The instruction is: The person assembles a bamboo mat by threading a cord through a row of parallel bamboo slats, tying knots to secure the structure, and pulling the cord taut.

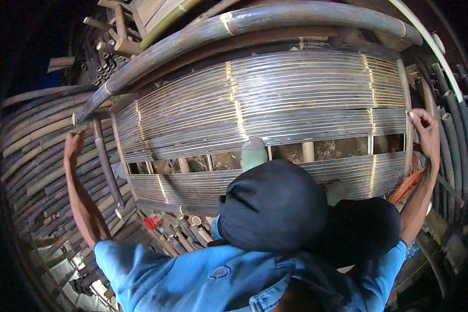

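Note:
In front of me lies a long panel of thin bamboo slats (307, 83), crossed by pale lashing rows and set in a frame. An open gap crosses it near my dark-clad knees (275, 203). My left hand (74, 143) is stretched out past the panel's left end, its fingers closed; whatever they hold is too small to make out. At the opposite end, my right hand (425, 127) has thumb and fingers pinched together beside the right end pole (406, 104). What is in that pinch cannot be told. One green foot covering (254, 153) rests at the gap.
A thick bamboo pole (275, 18) runs along the far side. Stacked bamboo poles (47, 151) fill the left, and more poles (455, 140) stand along the right. Orange strands (408, 186) hang by my right forearm. A red cup-like container (153, 222) sits near cut bamboo pieces (184, 236).

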Demonstrator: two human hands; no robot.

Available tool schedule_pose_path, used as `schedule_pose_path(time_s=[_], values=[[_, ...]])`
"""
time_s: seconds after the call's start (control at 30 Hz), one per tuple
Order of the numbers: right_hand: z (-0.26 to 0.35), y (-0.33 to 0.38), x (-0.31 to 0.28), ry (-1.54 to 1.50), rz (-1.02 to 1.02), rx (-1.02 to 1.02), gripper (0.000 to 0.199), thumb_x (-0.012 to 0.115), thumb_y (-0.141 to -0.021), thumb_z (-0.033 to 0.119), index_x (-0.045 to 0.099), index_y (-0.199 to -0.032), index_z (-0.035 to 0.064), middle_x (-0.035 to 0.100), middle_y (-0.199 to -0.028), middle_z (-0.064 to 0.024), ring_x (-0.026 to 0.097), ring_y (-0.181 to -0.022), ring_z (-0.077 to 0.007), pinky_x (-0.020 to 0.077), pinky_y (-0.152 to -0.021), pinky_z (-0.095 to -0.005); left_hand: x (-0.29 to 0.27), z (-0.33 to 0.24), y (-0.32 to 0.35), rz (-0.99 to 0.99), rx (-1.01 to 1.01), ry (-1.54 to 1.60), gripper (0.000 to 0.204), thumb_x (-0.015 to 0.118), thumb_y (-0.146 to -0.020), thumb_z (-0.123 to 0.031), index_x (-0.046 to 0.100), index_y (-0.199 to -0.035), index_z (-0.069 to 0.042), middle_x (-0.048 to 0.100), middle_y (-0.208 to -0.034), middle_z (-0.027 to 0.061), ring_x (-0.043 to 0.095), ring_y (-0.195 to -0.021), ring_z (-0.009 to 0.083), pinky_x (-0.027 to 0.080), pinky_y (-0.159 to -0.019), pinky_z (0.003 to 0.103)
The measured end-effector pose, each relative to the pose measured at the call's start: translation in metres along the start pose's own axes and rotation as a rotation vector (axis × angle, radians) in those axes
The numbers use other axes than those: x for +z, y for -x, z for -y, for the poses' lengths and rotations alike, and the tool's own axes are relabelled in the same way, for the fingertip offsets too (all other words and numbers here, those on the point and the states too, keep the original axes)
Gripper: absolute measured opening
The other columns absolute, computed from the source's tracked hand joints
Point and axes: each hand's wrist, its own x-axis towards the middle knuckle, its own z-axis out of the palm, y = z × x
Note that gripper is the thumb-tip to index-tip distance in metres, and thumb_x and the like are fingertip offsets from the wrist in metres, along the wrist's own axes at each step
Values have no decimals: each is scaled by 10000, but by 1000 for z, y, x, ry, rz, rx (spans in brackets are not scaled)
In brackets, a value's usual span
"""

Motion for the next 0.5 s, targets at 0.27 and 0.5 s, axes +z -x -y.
schedule_pose_path(time_s=[0.27,0.5], values=[[-115,80,-62,367,-346,221,365,681,-917,392,751,-1083,74,748,-1028,-86,678,-934,-185,519,-870,-345,152,-54,-57,401,138,-107,272,602,-984,-272,647,-1003,-4,624,-763,52,570,-642,154,440,-576,330],[-229,215,-72,1,-1074,554,163,734,-895,174,750,-948,20,687,-824,18,569,-728,-44,477,-664,-232,265,-268,6,865,553,13,349,596,-1001,-292,660,-1105,34,680,-863,103,629,-725,177,502,-652,345]])
